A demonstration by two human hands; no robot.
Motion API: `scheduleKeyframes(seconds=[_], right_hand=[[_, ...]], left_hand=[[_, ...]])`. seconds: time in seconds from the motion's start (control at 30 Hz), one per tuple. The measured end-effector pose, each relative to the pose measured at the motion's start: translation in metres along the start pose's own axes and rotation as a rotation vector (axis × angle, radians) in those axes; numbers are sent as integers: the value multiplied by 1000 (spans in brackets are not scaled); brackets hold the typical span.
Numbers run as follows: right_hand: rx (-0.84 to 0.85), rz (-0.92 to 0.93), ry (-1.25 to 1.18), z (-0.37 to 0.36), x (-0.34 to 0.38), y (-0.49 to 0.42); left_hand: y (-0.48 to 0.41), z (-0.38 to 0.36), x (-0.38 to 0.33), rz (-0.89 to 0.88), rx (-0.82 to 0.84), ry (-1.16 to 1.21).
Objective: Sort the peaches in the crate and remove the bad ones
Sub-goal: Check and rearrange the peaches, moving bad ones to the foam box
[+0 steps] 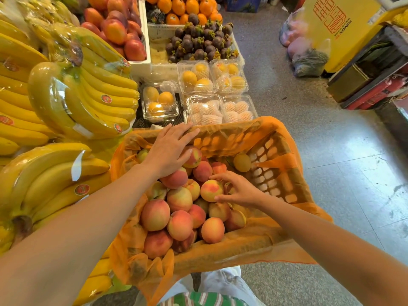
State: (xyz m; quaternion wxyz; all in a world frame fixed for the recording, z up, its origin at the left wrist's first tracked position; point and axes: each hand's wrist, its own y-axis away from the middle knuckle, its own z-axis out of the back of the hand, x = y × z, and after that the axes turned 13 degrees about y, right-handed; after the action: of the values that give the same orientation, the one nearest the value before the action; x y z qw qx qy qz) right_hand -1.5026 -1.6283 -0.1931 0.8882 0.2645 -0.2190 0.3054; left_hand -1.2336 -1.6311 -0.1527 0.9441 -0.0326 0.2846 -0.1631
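Note:
An orange plastic crate (280, 173) lined with orange film holds several pink-yellow peaches (178, 224). My left hand (170, 149) reaches to the crate's far side, its fingers spread flat over a peach (194, 157) and the far rim. My right hand (238, 188) pinches a yellow-pink peach (210, 190) between thumb and fingers in the middle of the pile. A single greenish-yellow fruit (242, 162) lies apart at the crate's far right.
Wrapped banana bunches (84, 93) fill the stall on the left. Clear boxes of yellow fruit (198, 78) stand just beyond the crate, with mangosteens (198, 43) and oranges (185, 7) behind. To the right are a tiled floor (331, 164) and a yellow carton (337, 29).

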Motion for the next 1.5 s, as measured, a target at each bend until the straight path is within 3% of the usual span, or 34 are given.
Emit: scheduleKeyframes(seconds=[0.1,0.17,0.3,0.5,0.67,0.87,1.03,1.13,1.33,1.5], right_hand=[[-7,9,-6,4,0,-2],[-102,-31,-12,10,-5,-4],[-296,-277,254,23,-25,-17],[-172,-573,550,11,-39,-36],[-167,-638,699,4,-44,-38],[-108,-499,695,3,-48,-37],[-293,-479,405,24,-39,-26],[-326,-281,204,40,-25,-12],[-145,168,30,43,34,15],[45,320,98,21,60,27]], left_hand=[[-1,0,1,3,-1,7],[-1,0,1,1,-5,13],[-3,-1,3,-2,-17,25],[-4,-3,5,-3,-28,28],[-3,-3,6,5,-21,22],[-3,-1,6,3,-8,26],[-2,0,7,2,3,15],[-2,0,7,1,11,7],[2,4,0,20,32,-1],[11,6,-2,47,39,-30]])
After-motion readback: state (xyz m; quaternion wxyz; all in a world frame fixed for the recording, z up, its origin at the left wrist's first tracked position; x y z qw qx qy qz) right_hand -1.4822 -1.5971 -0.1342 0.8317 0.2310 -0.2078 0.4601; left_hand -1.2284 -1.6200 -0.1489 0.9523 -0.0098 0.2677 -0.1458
